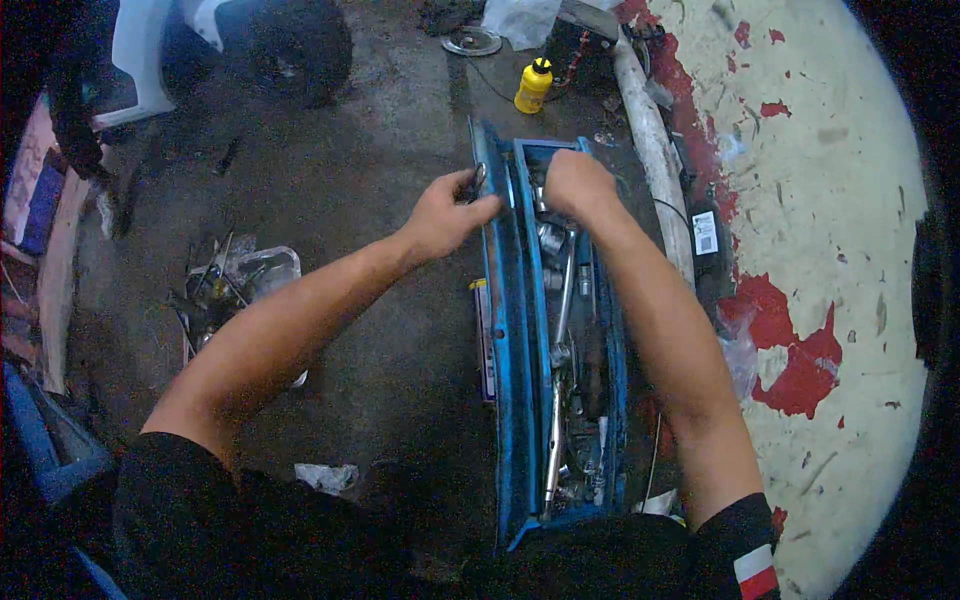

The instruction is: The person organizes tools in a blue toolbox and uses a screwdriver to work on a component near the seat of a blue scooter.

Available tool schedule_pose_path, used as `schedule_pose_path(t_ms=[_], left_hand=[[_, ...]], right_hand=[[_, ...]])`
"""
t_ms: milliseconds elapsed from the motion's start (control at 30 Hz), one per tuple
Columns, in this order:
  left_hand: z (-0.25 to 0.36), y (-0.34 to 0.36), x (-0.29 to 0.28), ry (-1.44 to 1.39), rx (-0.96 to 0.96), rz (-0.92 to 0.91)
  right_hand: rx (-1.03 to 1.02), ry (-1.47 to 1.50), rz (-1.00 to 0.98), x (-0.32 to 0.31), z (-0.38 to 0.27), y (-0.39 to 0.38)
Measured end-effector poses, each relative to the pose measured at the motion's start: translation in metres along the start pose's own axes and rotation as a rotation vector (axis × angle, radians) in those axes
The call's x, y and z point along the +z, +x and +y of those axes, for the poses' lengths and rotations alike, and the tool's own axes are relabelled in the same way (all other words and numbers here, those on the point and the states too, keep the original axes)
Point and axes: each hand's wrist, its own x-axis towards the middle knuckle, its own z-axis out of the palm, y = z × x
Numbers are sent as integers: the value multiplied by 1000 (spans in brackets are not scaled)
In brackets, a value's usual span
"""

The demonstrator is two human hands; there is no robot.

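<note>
A long blue metal toolbox (548, 400) lies open before me, its lid (490, 290) swung to the left. Inside are a long chrome ratchet-type handle (555, 430), a chrome bar (567, 285) and several sockets (550, 238). At the lid's far part, my left hand (447, 217) is closed on a small dark metal tool (477, 180), its kind unclear. My right hand (580, 187) is curled over the toolbox's far end, its fingertips hidden. Just below that hand a chrome socket piece (541, 198) shows; whether the fingers grip it cannot be made out.
A clear tray with metal parts (265, 268) sits on the dark floor (380, 130) to the left. Farther off are a yellow bottle (534, 86) and a black wheel (290, 50). A whitish pipe (650, 130) runs along the peeling wall (840, 200) at right.
</note>
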Motion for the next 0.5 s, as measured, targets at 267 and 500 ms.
schedule_pose_path(t_ms=[267, 500], left_hand=[[17, -5, -5, 137, -75, -52], [6, 0, -5, 187, -49, -16]], right_hand=[[-64, -59, 29, 9, 7, 7], [-115, 289, 11, 7, 40, 7]])
